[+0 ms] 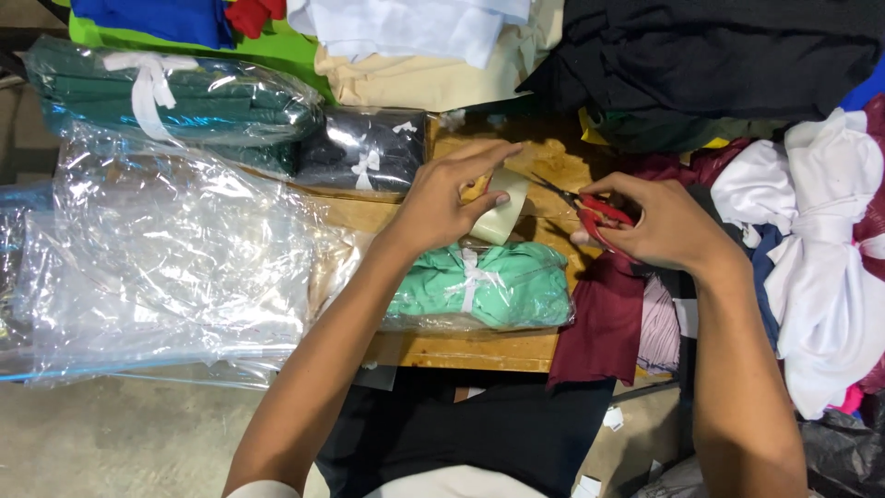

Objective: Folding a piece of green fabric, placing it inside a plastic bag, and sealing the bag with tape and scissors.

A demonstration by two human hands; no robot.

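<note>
My left hand (449, 195) grips a roll of clear tape (502, 208) above a wooden table (466, 350). A strip of tape stretches from the roll toward my right hand (666, 221), which holds red-handled scissors (590, 210) with the blades pointing left at the tape. Just below the roll lies a clear plastic bag of folded mint-green cloth (489, 288) tied with a white ribbon.
A dark bagged cloth bundle (364, 152) and a dark green bagged one (175, 101) lie at the back left. Loose clear plastic bags (166, 258) spread at left. Maroon cloth (604, 323), white garments (820, 240) and black fabric (719, 55) pile at right.
</note>
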